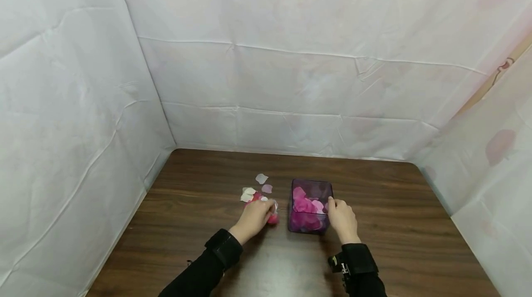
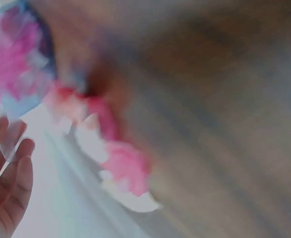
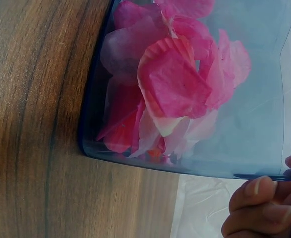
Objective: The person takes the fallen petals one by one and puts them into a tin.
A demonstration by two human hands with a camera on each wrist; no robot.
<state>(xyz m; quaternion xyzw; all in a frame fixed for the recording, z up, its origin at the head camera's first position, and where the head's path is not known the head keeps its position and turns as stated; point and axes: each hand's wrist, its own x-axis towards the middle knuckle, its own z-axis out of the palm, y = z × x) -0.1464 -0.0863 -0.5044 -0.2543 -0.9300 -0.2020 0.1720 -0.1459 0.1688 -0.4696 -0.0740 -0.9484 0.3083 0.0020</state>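
A see-through purple box (image 1: 293,228) stands on the table with pink petals (image 1: 305,204) inside. My right hand (image 1: 344,221) pinches the box's right rim between thumb and curled fingers, as the right wrist view also shows. To the left of the box, my left hand (image 1: 255,217) is over a small heap of loose petals (image 1: 272,219) in red, pink and white. Seen from the left wrist, a pale, thin petal (image 2: 9,141) is between its thumb and fingertips. That view is blurred, and the hand hides part of the heap from the head view.
A white petal (image 1: 261,178) and a pale pink petal (image 1: 267,188) lie just behind the heap, with cream petals (image 1: 247,194) at its left. The brown wooden table (image 1: 199,181) meets white cloth walls (image 1: 291,80) at the back and sides.
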